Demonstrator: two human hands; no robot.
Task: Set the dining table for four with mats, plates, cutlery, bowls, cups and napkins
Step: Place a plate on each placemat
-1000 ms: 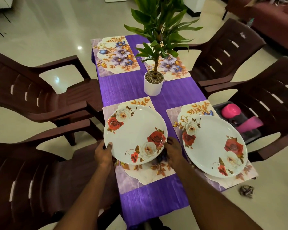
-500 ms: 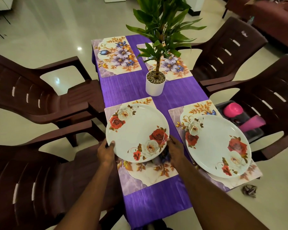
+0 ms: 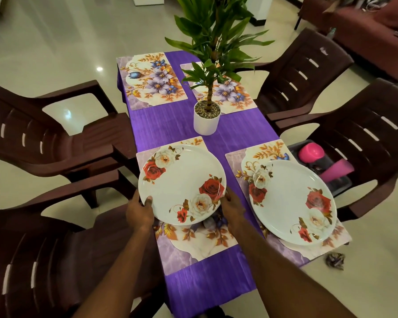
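Your left hand [image 3: 140,212] and right hand [image 3: 232,208] pinch opposite rims of the rose plate [image 3: 182,183], which sits toward the potted plant [image 3: 206,120] end of its mat [image 3: 193,244] (off-centre, I judge); draw it toward you.

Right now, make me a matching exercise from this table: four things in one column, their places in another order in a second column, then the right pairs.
Things
1. plate with roses held in both hands
2. second rose plate
3. white plant pot
4. pink bowl

Places
A. in the dark tray on the chair at the right
B. on the purple cloth in the middle of the table, between the mats
C. lying on the near right mat, no hand on it
D. over the near left mat, left hand and right hand at its near rim

Pairs: 1-D, 2-C, 3-B, 4-A
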